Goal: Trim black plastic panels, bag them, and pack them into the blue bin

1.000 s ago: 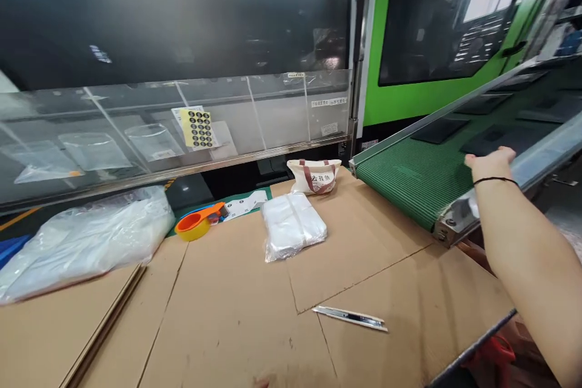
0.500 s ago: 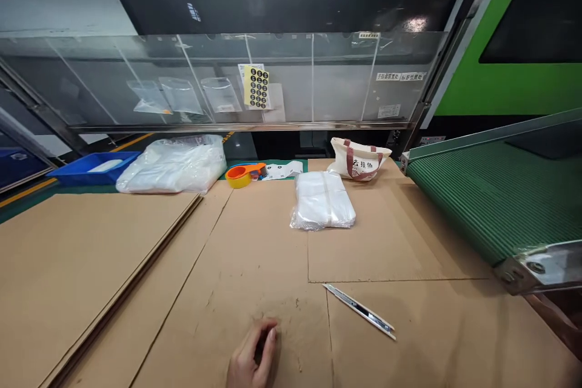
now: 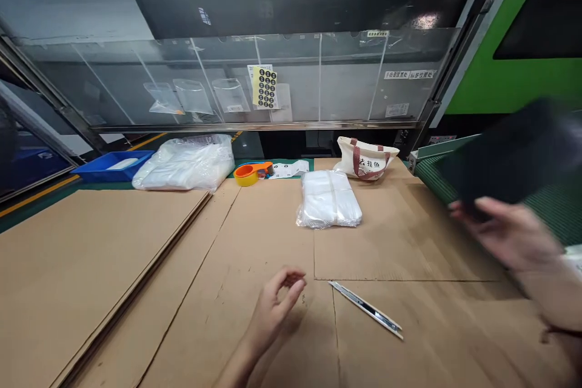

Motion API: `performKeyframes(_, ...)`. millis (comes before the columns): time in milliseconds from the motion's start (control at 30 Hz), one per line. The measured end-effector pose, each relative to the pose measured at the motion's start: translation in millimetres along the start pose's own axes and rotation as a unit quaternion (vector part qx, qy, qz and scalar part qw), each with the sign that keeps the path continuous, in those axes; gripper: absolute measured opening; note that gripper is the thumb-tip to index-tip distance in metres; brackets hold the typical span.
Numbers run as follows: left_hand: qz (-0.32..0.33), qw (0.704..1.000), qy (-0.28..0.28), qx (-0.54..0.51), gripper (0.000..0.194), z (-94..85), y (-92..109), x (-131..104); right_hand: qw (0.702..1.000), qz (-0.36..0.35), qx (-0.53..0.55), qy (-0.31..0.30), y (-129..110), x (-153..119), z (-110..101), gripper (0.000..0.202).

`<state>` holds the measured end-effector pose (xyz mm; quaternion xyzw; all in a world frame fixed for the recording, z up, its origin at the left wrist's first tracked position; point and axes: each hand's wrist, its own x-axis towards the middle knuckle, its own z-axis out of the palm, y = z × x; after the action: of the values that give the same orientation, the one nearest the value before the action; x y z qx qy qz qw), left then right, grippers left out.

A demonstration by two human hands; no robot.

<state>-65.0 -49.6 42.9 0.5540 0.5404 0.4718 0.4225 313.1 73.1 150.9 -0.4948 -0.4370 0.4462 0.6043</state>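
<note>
My right hand [image 3: 509, 230] grips a dark flat panel [image 3: 504, 154] by its lower edge, over the green conveyor belt at the right; both are blurred by motion. Near the middle of the cardboard-covered table, my left hand [image 3: 277, 306] is held with curled fingers apart from the thumb and nothing between them. A utility knife [image 3: 366, 309] lies just right of my left hand. Beyond it sits a stack of clear plastic bags [image 3: 330, 200].
Cardboard sheets [image 3: 104, 242] are stacked at the left. Along the back are a blue tray [image 3: 91, 173], a large plastic bundle [image 3: 186, 163], an orange tape dispenser [image 3: 250, 173] and a cloth bag [image 3: 366, 159]. The green conveyor [image 3: 436, 176] borders the right.
My right hand has come into view with the dark panel, which is raised above the conveyor. My left hand has moved forward and slightly right, its fingers more open. The view has shifted slightly.
</note>
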Motion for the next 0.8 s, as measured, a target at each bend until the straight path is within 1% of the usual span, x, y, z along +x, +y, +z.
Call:
performKeyframes(33, 0.011, 0.999, -0.035, -0.028, 0.035, 4.5, 4, 13, 0.996, 0.067, 0.019, -0.056, 19, -17, 24, 0.037)
performKeyframes(67, 0.020, 0.996, -0.067, -0.064, 0.038, 10.4, 5, 26, 0.987, 0.109, 0.039, -0.109, 40, -35, 51, 0.042)
performKeyframes(100, 0.026, 0.989, -0.097, -0.109, 0.046, 17.5, 3, 38, 0.975, 0.137, 0.060, -0.162, 61, -51, 77, 0.045)
performKeyframes(133, 0.031, 0.980, -0.118, -0.158, 0.054, 25.3, -2, 48, 0.964, 0.152, 0.091, -0.201, 82, -65, 102, 0.045)
performKeyframes(167, 0.024, 0.970, -0.124, -0.206, 0.060, 33.0, -7, 57, 0.950, 0.167, 0.119, -0.237, 100, -76, 124, 0.043)
performKeyframes(200, 0.009, 0.962, -0.103, -0.254, 0.062, 40.0, -14, 64, 0.933, 0.184, 0.135, -0.279, 117, -84, 142, 0.042)
performKeyframes(233, -0.013, 0.951, -0.067, -0.300, 0.061, 45.4, -20, 69, 0.926, 0.190, 0.137, -0.296, 130, -89, 156, 0.042)
performKeyframes(267, -0.040, 0.939, -0.030, -0.341, 0.058, 48.8, -24, 73, 0.920, 0.193, 0.136, -0.313, 140, -92, 164, 0.042)
performKeyframes(300, -0.066, 0.924, 0.001, -0.376, 0.055, 49.7, -28, 75, 0.915, 0.195, 0.127, -0.331, 148, -92, 168, 0.043)
performKeyframes(367, -0.100, 0.900, 0.029, -0.424, 0.049, 44.5, -30, 75, 0.906, 0.199, 0.100, -0.361, 157, -84, 164, 0.045)
performKeyframes(400, -0.108, 0.893, 0.035, -0.436, 0.047, 39.2, -29, 75, 0.906, 0.198, 0.089, -0.363, 160, -78, 157, 0.044)
performKeyframes(433, -0.114, 0.889, 0.041, -0.442, 0.045, 33.0, -28, 75, 0.912, 0.193, 0.083, -0.353, 161, -70, 148, 0.042)
performKeyframes(467, -0.118, 0.888, 0.048, -0.442, 0.042, 26.6, -26, 74, 0.922, 0.186, 0.082, -0.331, 162, -62, 137, 0.039)
performKeyframes(500, -0.123, 0.888, 0.053, -0.439, 0.040, 21.0, -25, 74, 0.935, 0.173, 0.090, -0.295, 163, -53, 125, 0.037)
performKeyframes(567, -0.132, 0.892, 0.048, -0.429, 0.038, 13.6, -24, 73, 0.948, 0.165, 0.110, -0.249, 162, -38, 102, 0.040)
performKeyframes(633, -0.137, 0.896, 0.031, -0.421, 0.041, 12.3, -24, 72, 0.945, 0.175, 0.137, -0.238, 160, -30, 86, 0.051)
performKeyframes(667, -0.139, 0.897, 0.022, -0.420, 0.043, 13.6, -25, 72, 0.943, 0.181, 0.148, -0.239, 158, -29, 81, 0.055)
performKeyframes(733, -0.141, 0.896, 0.006, -0.421, 0.046, 17.8, -25, 70, 0.937, 0.201, 0.150, -0.242, 155, -32, 78, 0.054)
performKeyframes(800, -0.135, 0.897, -0.007, -0.421, 0.048, 22.1, -26, 68, 0.933, 0.232, 0.131, -0.242, 152, -37, 81, 0.050)
